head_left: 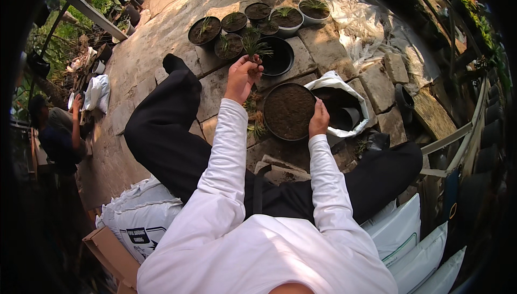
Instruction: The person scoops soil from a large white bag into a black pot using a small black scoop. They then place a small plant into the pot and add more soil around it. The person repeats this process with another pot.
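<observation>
My left hand [242, 80] is closed around the base of a small green plant [255, 47] with thin, narrow leaves. It holds the plant up in front of a black pot [279, 62] with a dark, hollow inside. My right hand [319, 118] grips the right rim of a round pot filled with brown soil [289, 112], which stands between my legs. Just right of that pot, an open white sack [362, 112] has dark soil and a small grey cup-like container [351, 116] in it. More loose seedlings [256, 127] lie left of the soil-filled pot.
Several potted seedlings [204, 29] stand on the paving beyond my hands. Crumpled clear plastic sheeting [358, 22] lies at far right, near loose paving blocks [375, 78]. Full white sacks [142, 213] flank me on both sides. Another person [59, 132] sits at far left.
</observation>
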Available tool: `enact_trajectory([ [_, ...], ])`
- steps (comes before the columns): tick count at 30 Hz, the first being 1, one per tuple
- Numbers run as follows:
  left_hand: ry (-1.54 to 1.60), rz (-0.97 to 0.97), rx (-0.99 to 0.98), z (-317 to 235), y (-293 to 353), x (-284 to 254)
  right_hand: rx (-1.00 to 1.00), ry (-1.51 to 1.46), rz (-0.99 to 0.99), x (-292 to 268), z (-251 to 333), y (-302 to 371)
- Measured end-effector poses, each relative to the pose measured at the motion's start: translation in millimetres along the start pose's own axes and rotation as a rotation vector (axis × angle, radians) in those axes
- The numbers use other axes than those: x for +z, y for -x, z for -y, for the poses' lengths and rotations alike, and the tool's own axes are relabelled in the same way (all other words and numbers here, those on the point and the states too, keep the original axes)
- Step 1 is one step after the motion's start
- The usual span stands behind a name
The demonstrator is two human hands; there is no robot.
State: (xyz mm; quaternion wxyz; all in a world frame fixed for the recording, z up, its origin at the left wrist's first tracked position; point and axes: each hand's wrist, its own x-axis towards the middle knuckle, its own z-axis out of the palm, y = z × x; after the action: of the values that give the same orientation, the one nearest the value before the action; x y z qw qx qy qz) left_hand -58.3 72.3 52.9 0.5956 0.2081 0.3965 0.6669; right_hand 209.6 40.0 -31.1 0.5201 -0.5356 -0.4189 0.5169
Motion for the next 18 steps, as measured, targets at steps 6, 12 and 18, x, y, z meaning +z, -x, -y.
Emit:
enact_trajectory([
  [6, 0.088, 0.025, -0.068, 24.3, 34.7, 37.6, -0.047, 0.127, -0.007, -4.9, -1.1, 1.4],
  [12, -0.151, -0.009, 0.059, 36.3, 54.9, 60.0, -0.082, 0.061, -0.047, -13.1, -2.4, -6.3],
  [18, -0.283, 0.011, 0.077, 31.2, 69.0, 74.8, -0.255, 0.101, -0.05, -8.1, 53.9, 4.9],
])
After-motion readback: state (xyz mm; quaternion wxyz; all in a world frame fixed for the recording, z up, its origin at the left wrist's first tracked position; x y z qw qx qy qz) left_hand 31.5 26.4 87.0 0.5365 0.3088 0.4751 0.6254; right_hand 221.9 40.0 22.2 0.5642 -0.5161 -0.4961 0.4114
